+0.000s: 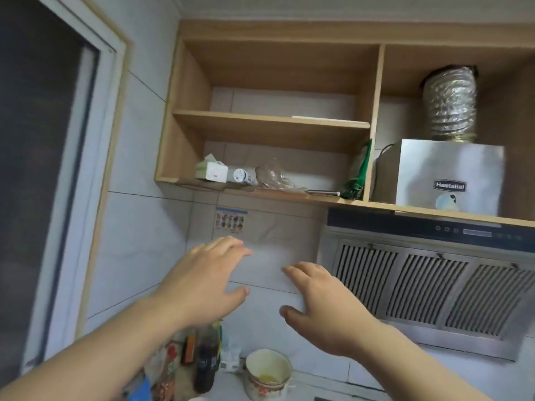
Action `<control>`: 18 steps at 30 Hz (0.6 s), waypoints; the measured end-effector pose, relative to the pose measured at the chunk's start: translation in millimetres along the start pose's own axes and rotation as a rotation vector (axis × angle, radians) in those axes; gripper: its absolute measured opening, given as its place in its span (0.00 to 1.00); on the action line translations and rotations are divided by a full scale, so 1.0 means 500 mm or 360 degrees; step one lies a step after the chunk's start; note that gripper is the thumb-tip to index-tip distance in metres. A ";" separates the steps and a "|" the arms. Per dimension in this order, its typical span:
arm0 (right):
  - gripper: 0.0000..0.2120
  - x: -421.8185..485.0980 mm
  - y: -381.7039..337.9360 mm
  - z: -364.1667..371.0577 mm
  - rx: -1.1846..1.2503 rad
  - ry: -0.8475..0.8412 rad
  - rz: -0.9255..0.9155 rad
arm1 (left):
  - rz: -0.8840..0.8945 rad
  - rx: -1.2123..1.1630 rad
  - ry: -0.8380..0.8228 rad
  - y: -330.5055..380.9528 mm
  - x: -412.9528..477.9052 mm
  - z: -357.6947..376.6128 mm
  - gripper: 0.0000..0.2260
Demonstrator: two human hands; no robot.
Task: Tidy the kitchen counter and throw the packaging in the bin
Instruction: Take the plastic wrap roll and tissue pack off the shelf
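Both my hands are raised in front of the tiled wall, below a wooden wall shelf (269, 193). My left hand (202, 282) is open with fingers spread and holds nothing. My right hand (324, 305) is open too, palm down, also with nothing in it. On the lower shelf lie a white box (212, 172), a small white jar (241, 176), a crumpled clear plastic bag (273, 176) and a green packet (359, 172) leaning on the divider. Down at the bottom edge stand a used paper cup (267, 371), a dark bottle (207, 360) and some colourful packaging (168, 369). No bin is in view.
A steel range hood (428, 279) juts out on the right, close to my right hand. Its chimney box (445, 175) and foil duct (450, 102) fill the right cabinet bay. A dark window with a white frame (43, 169) takes up the left.
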State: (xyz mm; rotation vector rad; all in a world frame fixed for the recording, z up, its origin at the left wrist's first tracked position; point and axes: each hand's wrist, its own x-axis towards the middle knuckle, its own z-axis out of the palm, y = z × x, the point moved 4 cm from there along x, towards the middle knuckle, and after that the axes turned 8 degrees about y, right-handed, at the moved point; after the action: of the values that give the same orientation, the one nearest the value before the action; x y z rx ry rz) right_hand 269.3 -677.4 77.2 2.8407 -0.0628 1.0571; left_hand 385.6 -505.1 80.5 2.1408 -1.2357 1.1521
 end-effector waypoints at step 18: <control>0.32 0.403 -0.118 0.088 -0.0346 0.0069 0.0034 | 0.0038 -0.0055 0.0257 -0.393 0.142 0.020 0.30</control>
State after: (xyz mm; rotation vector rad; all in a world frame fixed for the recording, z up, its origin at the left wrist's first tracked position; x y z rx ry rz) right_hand 454.8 -624.0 170.6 2.6274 -0.1926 1.0459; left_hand 576.4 -445.7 142.8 1.9701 -1.2029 1.2769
